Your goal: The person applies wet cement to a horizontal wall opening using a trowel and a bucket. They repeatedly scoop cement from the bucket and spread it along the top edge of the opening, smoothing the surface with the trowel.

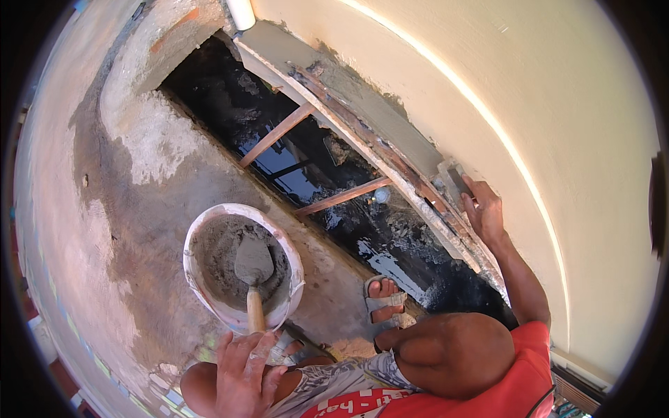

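Observation:
On the right, my right hand (486,211) is closed round a small dark grey, flat-edged tool (459,182), whose exact kind I cannot make out. It rests at the end of a strip of wet grey mortar (401,129) along the foot of the wall. My left hand (244,373) is by my knee, fingers stretched toward the wooden handle of a trowel (254,263); whether they touch the handle's end I cannot tell. The trowel's blade lies on grey mortar mix (221,247) inside a white bucket (191,233), its handle over the near rim.
An open drain channel (293,171) with dark water runs diagonally, crossed by two wooden struts (277,135) bracing a long board (348,136). A cream wall (557,139) rises at right. A white pipe (241,14) stands at the far end. My sandalled foot (385,303) is beside the channel.

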The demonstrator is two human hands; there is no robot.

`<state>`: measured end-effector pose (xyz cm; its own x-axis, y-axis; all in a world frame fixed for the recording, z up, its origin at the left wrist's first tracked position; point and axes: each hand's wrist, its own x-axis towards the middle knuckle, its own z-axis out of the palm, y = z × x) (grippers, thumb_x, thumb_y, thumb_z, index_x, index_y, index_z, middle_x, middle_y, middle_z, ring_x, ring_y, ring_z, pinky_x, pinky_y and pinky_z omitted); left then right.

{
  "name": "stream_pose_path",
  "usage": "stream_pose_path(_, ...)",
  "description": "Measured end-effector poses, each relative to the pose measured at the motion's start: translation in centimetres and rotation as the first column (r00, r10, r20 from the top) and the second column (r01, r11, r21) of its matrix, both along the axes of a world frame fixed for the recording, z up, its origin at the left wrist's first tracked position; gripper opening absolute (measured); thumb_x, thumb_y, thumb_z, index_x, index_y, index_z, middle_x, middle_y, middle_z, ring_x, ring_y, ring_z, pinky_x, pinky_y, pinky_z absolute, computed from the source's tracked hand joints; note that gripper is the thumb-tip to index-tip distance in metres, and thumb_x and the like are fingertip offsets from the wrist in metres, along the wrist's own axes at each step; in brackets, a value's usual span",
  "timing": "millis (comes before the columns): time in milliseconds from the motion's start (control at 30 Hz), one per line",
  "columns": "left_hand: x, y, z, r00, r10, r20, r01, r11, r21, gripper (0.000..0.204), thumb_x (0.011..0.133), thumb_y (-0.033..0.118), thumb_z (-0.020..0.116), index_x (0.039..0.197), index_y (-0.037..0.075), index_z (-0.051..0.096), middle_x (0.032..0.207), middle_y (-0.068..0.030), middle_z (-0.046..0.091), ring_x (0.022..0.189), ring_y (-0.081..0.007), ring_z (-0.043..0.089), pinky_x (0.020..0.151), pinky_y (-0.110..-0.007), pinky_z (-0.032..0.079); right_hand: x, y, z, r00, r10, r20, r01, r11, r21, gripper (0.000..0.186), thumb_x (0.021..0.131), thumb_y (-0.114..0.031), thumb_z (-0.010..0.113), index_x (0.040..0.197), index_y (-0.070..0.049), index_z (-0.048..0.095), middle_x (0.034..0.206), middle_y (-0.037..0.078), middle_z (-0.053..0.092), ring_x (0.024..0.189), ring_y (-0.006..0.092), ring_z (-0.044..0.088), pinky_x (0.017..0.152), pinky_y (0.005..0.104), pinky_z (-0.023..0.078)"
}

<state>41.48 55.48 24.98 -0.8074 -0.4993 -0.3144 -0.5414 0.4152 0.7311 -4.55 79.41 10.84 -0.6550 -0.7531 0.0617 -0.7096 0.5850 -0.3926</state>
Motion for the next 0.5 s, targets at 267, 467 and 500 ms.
stream_pose_path(267,-1.5,-0.4,1.1,0.986,-0.148,0.075,0.161,0.963,-0.216,0.044,0.088,0.008,0.059,0.132,0.005,0.054,0.125,-0.0169,0.060,0.112,-0.0374,0.056,0.097,-0.048,0.043,-3.8,-19.9,-1.1,0.959,0.249,-0.135,-0.259,0.964,-0.057,0.040,0.085,-0.004,0.060,0.125,-0.005,0.061,0.092,0.022,0.062,0.082,0.0399,0.064,0.077,0.0475,0.053)
stream_pose_path(467,-0.1,0.4,1.5,0.984,-0.088,0.157,0.124,0.964,-0.236,0.048,0.087,0.017,0.064,0.132,0.004,0.053,0.121,-0.0191,0.059,0.109,-0.0393,0.056,0.098,-0.053,0.040,-5.1,-25.6,-2.6,0.953,0.260,-0.154,-0.265,0.964,-0.012,0.041,0.083,-0.004,0.059,0.124,-0.005,0.063,0.090,0.022,0.063,0.081,0.0406,0.064,0.078,0.0480,0.052)
stream_pose_path(500,0.2,0.2,1.4,0.978,-0.097,0.182,0.137,0.965,-0.222,0.051,0.086,0.022,0.067,0.132,0.003,0.053,0.122,-0.0192,0.059,0.110,-0.0388,0.056,0.102,-0.057,0.038,-5.1,-25.9,-2.7,0.957,0.253,-0.145,-0.255,0.967,-0.001,0.041,0.083,-0.004,0.060,0.124,-0.005,0.063,0.090,0.022,0.063,0.081,0.0407,0.064,0.078,0.0478,0.052)
